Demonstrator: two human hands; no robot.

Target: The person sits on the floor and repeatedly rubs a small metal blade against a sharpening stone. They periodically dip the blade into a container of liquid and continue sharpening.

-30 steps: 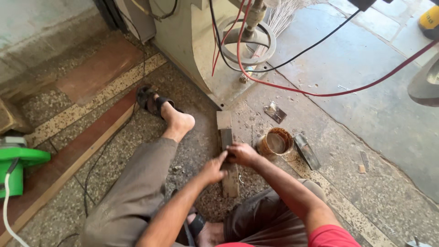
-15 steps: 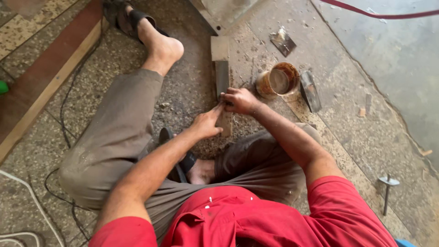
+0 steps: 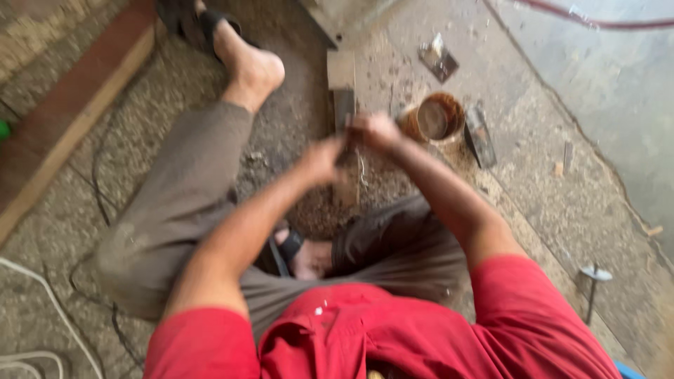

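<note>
I sit on the floor in a red shirt [image 3: 379, 330] and grey trousers, and the picture is blurred by motion. A narrow wooden strip [image 3: 342, 70] lies on the floor in front of me with a dark bar [image 3: 344, 105] on it. My right hand [image 3: 375, 130] is closed over the near end of the dark bar. Just to its left, my left hand [image 3: 323, 158] sits on the strip, its grip lost in the blur. Sawdust [image 3: 316, 210] lies under both hands.
A rusty tin can [image 3: 435, 118] of brown liquid stands right of my hands, with a flat dark tool [image 3: 481, 137] beside it and a metal piece [image 3: 439, 62] beyond. My bare foot [image 3: 253, 70] stretches left. Also here: a red cable [image 3: 597, 21], a white cable [image 3: 28, 351], a bolt [image 3: 593, 277].
The view has tipped down toward my lap, so more of the red shirt shows. Both hands stay on the strip and dark bar, now blurred by movement.
</note>
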